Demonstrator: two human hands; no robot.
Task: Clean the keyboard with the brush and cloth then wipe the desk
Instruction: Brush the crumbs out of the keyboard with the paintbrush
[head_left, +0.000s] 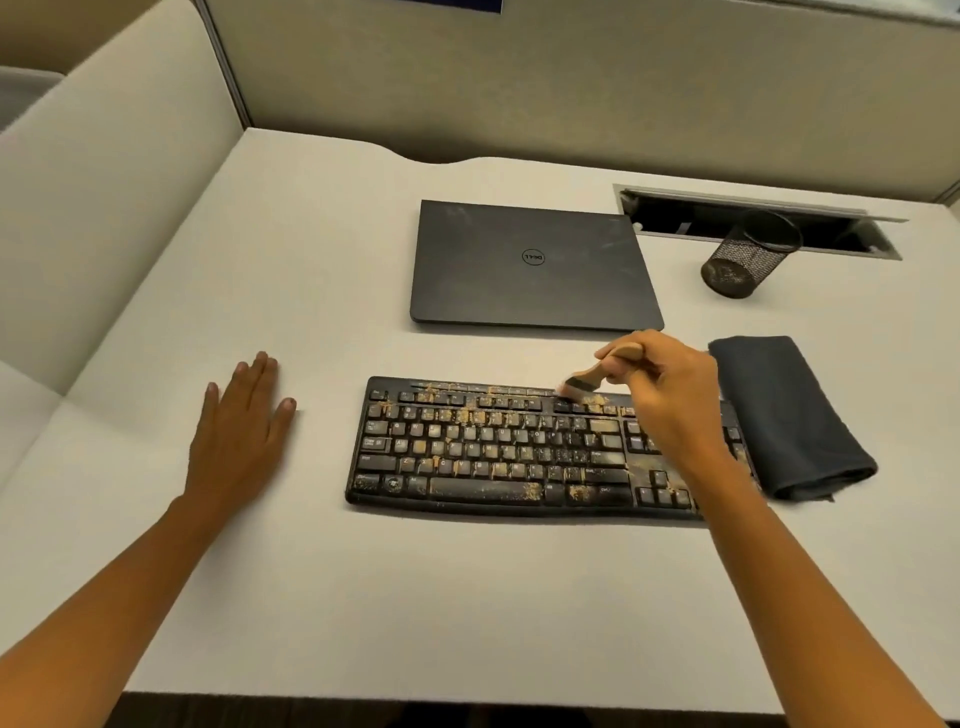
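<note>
A black keyboard (493, 447) lies on the white desk (415, 597), its keys strewn with tan crumbs and dust. My right hand (665, 387) grips a small wooden-handled brush (587, 376), whose bristles touch the keyboard's top row right of centre. My forearm hides part of the number pad. A folded dark cloth (784, 415) lies just right of the keyboard. My left hand (241, 431) rests flat on the desk, fingers straight, well left of the keyboard.
A closed black laptop (530, 265) lies behind the keyboard. A black mesh pen cup (743, 260) stands at the back right, before an open cable slot (753, 218) in the desk. Beige partition walls enclose the desk at the left and back.
</note>
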